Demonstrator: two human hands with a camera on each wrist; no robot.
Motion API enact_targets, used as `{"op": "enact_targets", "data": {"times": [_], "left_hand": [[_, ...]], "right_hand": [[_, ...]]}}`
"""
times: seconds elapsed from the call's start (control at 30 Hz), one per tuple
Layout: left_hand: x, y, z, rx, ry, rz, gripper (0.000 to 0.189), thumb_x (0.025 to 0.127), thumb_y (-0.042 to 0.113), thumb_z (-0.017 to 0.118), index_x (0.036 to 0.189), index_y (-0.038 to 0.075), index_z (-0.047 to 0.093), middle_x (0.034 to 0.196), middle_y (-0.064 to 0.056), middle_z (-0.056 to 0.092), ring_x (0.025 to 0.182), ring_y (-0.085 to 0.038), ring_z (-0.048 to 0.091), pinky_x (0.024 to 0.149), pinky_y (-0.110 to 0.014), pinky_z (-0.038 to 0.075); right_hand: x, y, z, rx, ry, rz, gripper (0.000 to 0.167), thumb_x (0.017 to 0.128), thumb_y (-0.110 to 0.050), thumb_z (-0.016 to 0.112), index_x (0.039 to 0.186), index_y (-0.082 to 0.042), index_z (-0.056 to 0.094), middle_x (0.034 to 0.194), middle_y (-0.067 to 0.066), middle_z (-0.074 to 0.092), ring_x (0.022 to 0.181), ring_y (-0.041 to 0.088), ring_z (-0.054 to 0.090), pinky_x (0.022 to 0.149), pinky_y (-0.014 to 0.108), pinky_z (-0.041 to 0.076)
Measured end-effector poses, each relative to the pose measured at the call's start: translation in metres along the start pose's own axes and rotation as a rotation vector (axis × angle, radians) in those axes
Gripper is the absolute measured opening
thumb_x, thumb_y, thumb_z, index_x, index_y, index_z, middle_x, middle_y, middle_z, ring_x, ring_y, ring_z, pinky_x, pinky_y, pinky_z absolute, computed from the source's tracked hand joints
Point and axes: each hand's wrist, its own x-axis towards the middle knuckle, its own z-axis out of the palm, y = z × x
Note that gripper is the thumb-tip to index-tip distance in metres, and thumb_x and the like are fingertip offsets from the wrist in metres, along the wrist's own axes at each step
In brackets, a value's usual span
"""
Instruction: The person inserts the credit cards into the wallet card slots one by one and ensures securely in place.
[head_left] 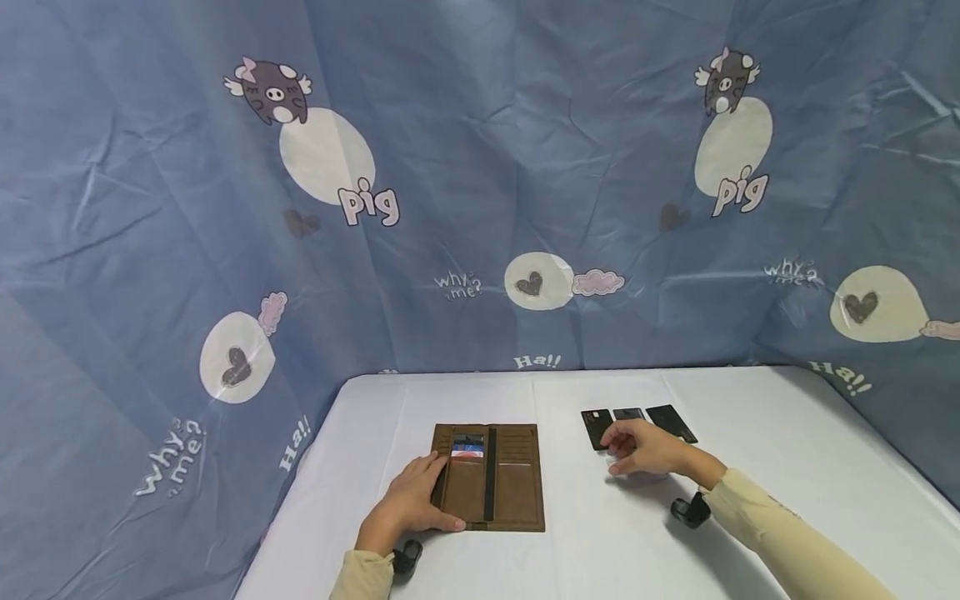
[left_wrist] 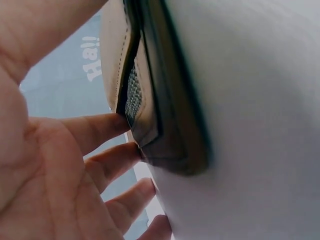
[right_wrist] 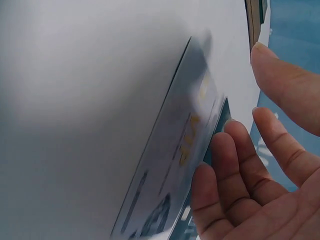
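Observation:
A brown wallet (head_left: 517,493) lies unfolded on the white table, several cards (head_left: 468,446) showing in its upper left slots. My left hand (head_left: 411,498) rests along its left side, thumb at the bottom edge. In the left wrist view, extended fingertips touch the wallet's edge. My right hand (head_left: 651,448) hovers over the cards on the right, fingers bent loosely and thumb apart. Below it lies a pale card (right_wrist: 172,150) with gold "VIP" lettering, mostly hidden by the hand in the head view. Nothing shows between the right thumb and fingers.
Beyond the right hand lie a black card with a chip (head_left: 596,425), a dark card (head_left: 628,413) and another black card (head_left: 672,422). A blue printed curtain (head_left: 480,167) hangs around the back and sides of the white table (head_left: 577,550).

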Motion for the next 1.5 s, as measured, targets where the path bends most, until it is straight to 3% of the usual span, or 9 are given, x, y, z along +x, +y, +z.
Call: {"op": "enact_targets", "data": {"times": [0.6, 0.77, 1.07, 1.5], "left_hand": [[0.001, 0.002, -0.003, 0.006, -0.015, -0.010, 0.113, 0.063, 0.049, 0.091, 0.151, 0.003, 0.036, 0.159, -0.021, 0.030, 0.146, -0.043, 0.027, 0.114, -0.064, 0.025], [-0.001, 0.003, -0.003, -0.003, -0.015, -0.004, 0.114, 0.063, 0.049, 0.091, 0.151, 0.002, 0.036, 0.159, -0.022, 0.031, 0.146, -0.044, 0.027, 0.114, -0.065, 0.025], [-0.001, 0.001, -0.003, 0.000, -0.018, -0.007, 0.113, 0.064, 0.049, 0.090, 0.151, 0.002, 0.036, 0.159, -0.022, 0.030, 0.146, -0.044, 0.026, 0.115, -0.064, 0.024], [-0.002, 0.000, -0.002, 0.006, -0.014, -0.008, 0.113, 0.064, 0.049, 0.090, 0.152, 0.003, 0.036, 0.159, -0.021, 0.031, 0.146, -0.043, 0.027, 0.115, -0.063, 0.025]], "right_hand": [[-0.025, 0.031, -0.020, -0.111, 0.121, -0.010, 0.040, 0.074, -0.013, 0.086, 0.104, 0.002, 0.066, 0.099, 0.012, 0.067, 0.088, 0.015, 0.061, 0.078, 0.025, 0.053], [-0.030, 0.035, -0.023, -0.142, 0.124, 0.023, 0.043, 0.069, -0.014, 0.088, 0.105, -0.001, 0.067, 0.102, 0.009, 0.066, 0.088, 0.013, 0.056, 0.077, 0.025, 0.047], [-0.037, 0.031, -0.023, -0.197, 0.154, 0.094, 0.049, 0.065, -0.013, 0.090, 0.107, -0.005, 0.068, 0.112, 0.012, 0.054, 0.096, 0.020, 0.048, 0.083, 0.027, 0.043], [-0.032, 0.033, -0.018, -0.204, 0.121, 0.103, 0.036, 0.070, -0.005, 0.085, 0.100, -0.001, 0.065, 0.091, 0.004, 0.061, 0.079, 0.014, 0.050, 0.068, 0.022, 0.042]]}}
